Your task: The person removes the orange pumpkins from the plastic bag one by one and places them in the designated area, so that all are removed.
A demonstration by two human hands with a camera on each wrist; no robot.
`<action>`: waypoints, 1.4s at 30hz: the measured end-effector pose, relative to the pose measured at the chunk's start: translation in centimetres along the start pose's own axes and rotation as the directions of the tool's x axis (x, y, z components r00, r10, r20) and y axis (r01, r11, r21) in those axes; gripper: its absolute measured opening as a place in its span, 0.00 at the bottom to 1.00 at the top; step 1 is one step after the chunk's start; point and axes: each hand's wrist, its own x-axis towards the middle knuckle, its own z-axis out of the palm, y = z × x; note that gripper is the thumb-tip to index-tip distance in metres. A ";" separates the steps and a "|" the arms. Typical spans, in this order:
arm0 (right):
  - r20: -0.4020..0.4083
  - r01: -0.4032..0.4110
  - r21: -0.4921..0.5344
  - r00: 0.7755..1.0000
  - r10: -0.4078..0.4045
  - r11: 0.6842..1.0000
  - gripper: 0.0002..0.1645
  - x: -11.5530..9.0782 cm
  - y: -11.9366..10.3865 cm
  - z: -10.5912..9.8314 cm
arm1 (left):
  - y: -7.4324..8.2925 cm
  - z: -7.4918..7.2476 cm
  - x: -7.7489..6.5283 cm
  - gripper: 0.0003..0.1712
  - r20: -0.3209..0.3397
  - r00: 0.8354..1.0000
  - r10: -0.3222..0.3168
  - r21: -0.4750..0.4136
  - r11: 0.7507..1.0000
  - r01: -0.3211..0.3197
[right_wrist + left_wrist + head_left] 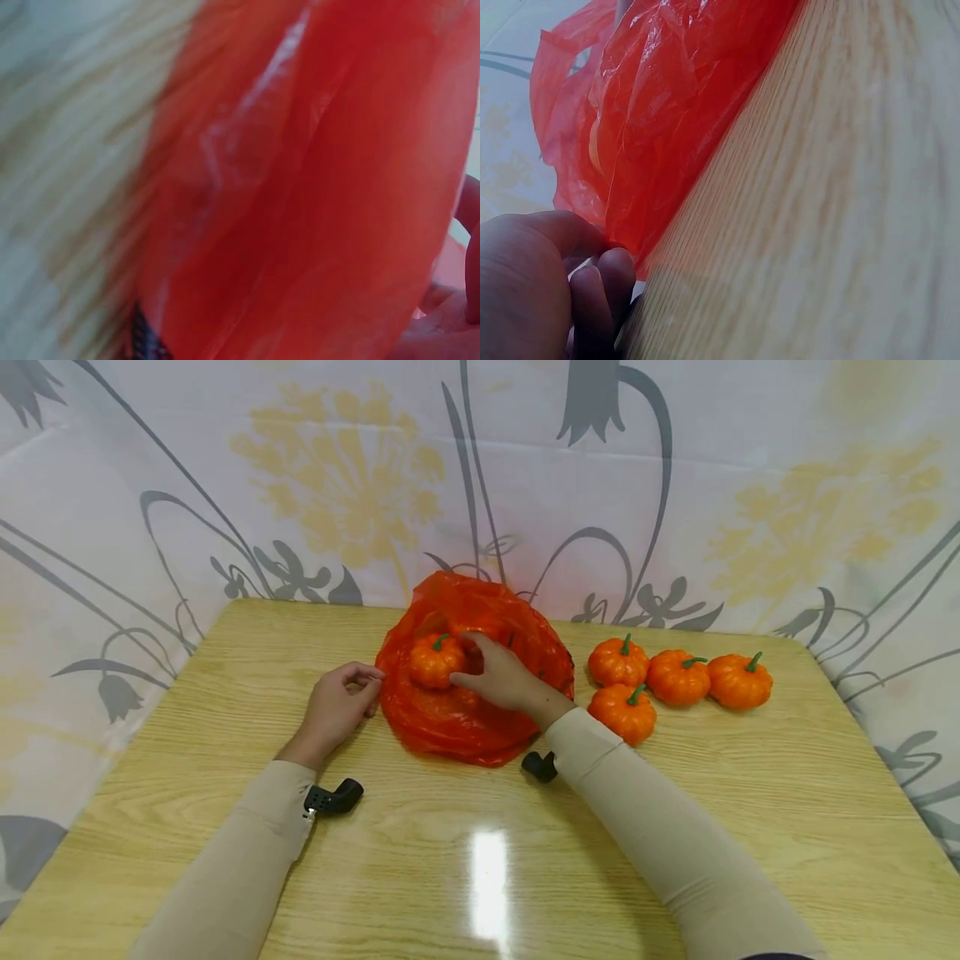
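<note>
A crumpled red plastic bag (465, 739) lies on the table with its mouth open upward. Inside its left part sits a small orange pumpkin (432, 667) with a green stem. My left hand (339, 706) pinches the bag's left edge between thumb and fingers; in the left wrist view, that hand (551, 270) is at the lower corner of the red film. Reaching over the bag from the right, my right hand (501, 675) has its thumb and forefinger spread at the pumpkin's right side. Red film covers most of the right wrist view, with part of the right hand (450, 300) at its edge.
To the right of the bag, several more orange pumpkins stand together: one at the front (622, 714), with a row behind it ending in the rightmost pumpkin (738, 683). The wooden table (405, 877) meets a flower-patterned cloth (510, 477) at the back.
</note>
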 end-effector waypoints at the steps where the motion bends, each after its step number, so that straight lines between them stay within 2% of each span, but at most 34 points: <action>1: 0.003 0.002 -0.001 1.000 -0.002 1.000 0.46 0.0 0.0 0.0 | 0.0 0.0 0.0 0.14 0.000 1.000 0.000 0.002 1.000 0.000; 13: 0.030 0.000 -0.017 1.000 0.000 1.000 0.48 0.1 -0.1 0.3 | 0.0 0.0 -0.1 0.16 0.008 1.000 0.012 0.013 1.000 -0.012; 24: -0.007 -0.049 -0.035 0.999 0.049 0.998 0.51 0.4 -1.2 1.3 | 0.3 -0.1 -0.2 0.15 0.006 1.000 -0.004 0.006 1.000 0.004; 31: -0.030 -0.080 -0.058 0.996 0.079 0.995 0.50 0.3 -1.6 1.4 | 0.0 0.1 0.0 0.14 0.008 1.000 0.018 0.021 1.000 -0.018; 42: -0.032 -0.054 -0.090 0.998 0.052 0.994 0.47 0.3 -1.7 1.4 | -0.1 0.0 0.0 0.12 0.002 1.000 0.023 0.034 0.999 -0.023</action>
